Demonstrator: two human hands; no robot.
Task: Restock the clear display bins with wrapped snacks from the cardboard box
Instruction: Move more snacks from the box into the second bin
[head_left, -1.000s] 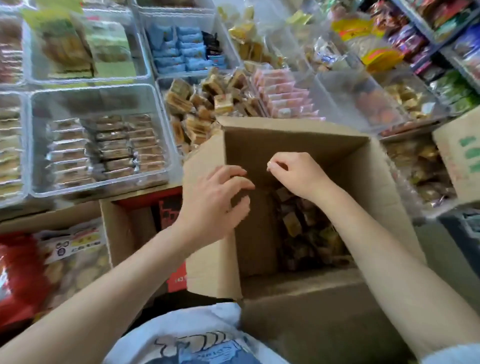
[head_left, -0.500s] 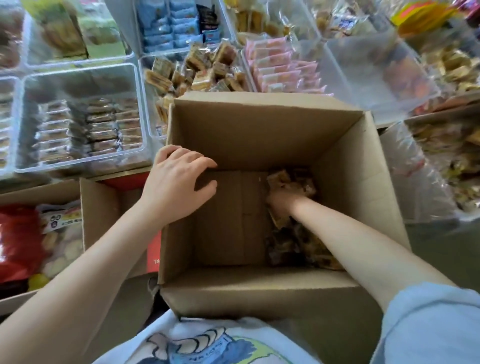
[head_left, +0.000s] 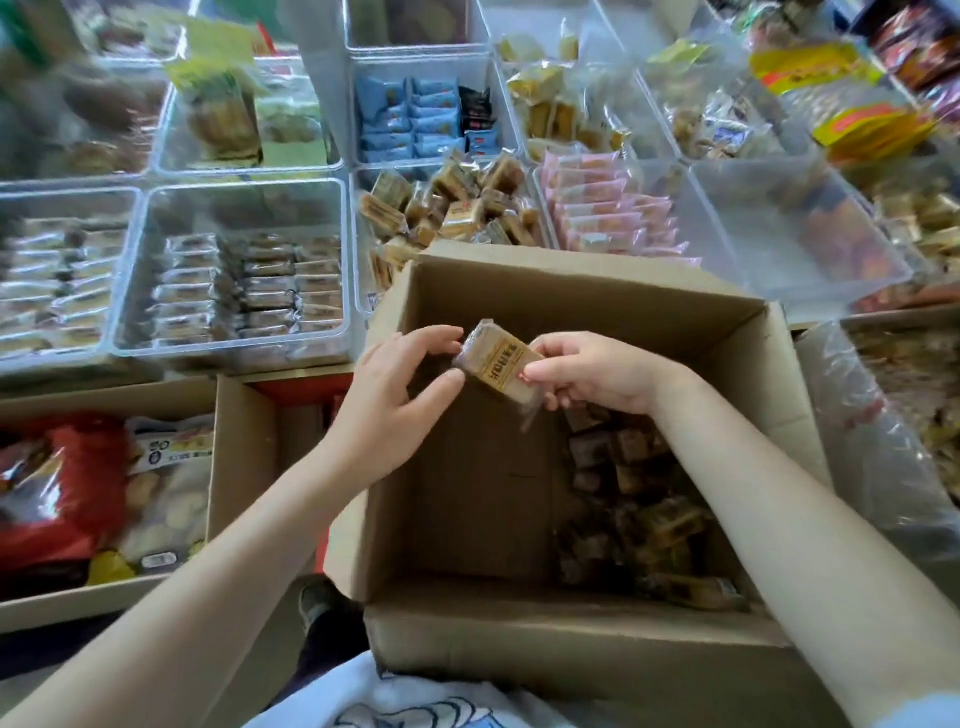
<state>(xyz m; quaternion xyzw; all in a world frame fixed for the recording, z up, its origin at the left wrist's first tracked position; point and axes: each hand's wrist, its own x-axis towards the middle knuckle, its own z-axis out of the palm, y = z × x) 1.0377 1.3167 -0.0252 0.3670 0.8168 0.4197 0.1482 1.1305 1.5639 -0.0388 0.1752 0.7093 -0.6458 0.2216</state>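
Half a second ago the right hand (head_left: 597, 371) was down among the loose packets at the bottom of the cardboard box (head_left: 587, 306); now it is up at rim height, pinching one wrapped snack (head_left: 501, 366) by its near end, thumb on top. The left hand (head_left: 400, 387), which had rested on the box's left wall, has come across, and its fingertips and thumb close on the snack's other end (the wrapper tail hangs loose below). So a piece is out and held over the box, not yet in a bin. The matching brown snacks fill the clear bin (head_left: 363, 291) just beyond the box, likely its destination.
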